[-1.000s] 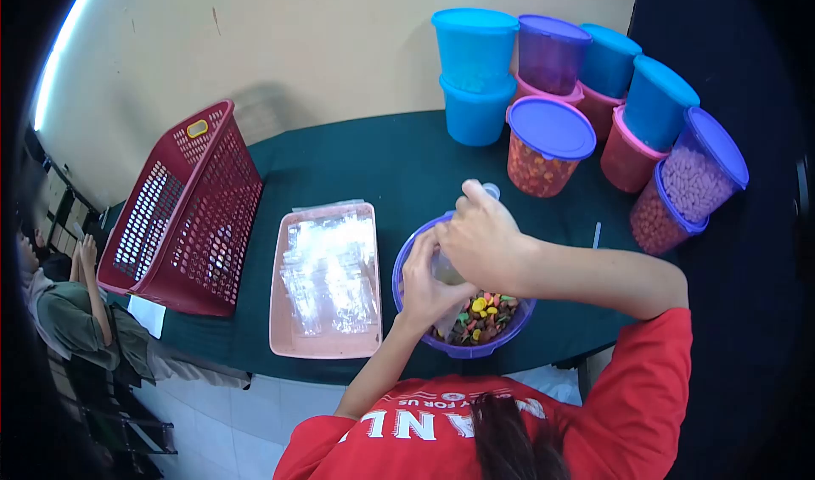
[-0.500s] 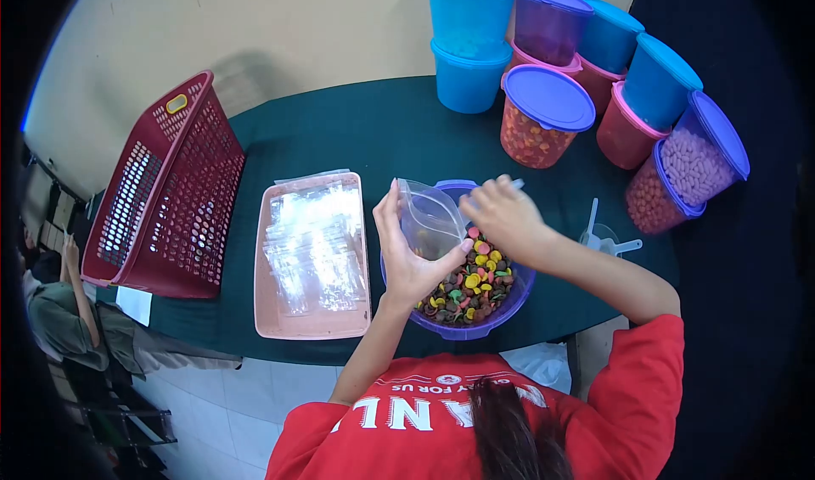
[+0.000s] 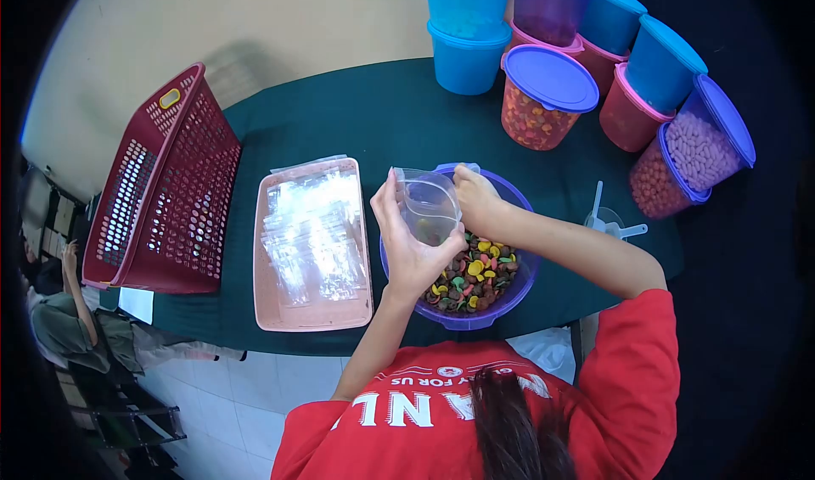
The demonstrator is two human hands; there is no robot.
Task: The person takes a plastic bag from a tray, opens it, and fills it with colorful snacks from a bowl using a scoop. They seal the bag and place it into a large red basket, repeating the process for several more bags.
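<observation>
My left hand (image 3: 413, 247) holds a clear plastic zip bag (image 3: 427, 207) with its mouth spread wide, above the left part of a purple basin (image 3: 525, 285). Colourful round pieces (image 3: 477, 276) in yellow, brown, green and pink fill the basin. Over the basin's far side, my right hand (image 3: 475, 198) is closed around a small clear scoop (image 3: 469, 168), mostly hidden behind the fingers, close to the bag's right edge. A pink tray (image 3: 265, 297) of flat clear bags (image 3: 314, 238) lies left of the basin.
A maroon basket (image 3: 182, 191) stands at the left. Blue, pink and purple lidded tubs (image 3: 543, 98) line the back right, some stacked. White scoops (image 3: 615, 228) lie right of the basin. Another person (image 3: 68, 327) is at the far left beyond the table.
My right hand has moved left and away from me, from over the pieces to beside the bag. The camera view has shifted slightly.
</observation>
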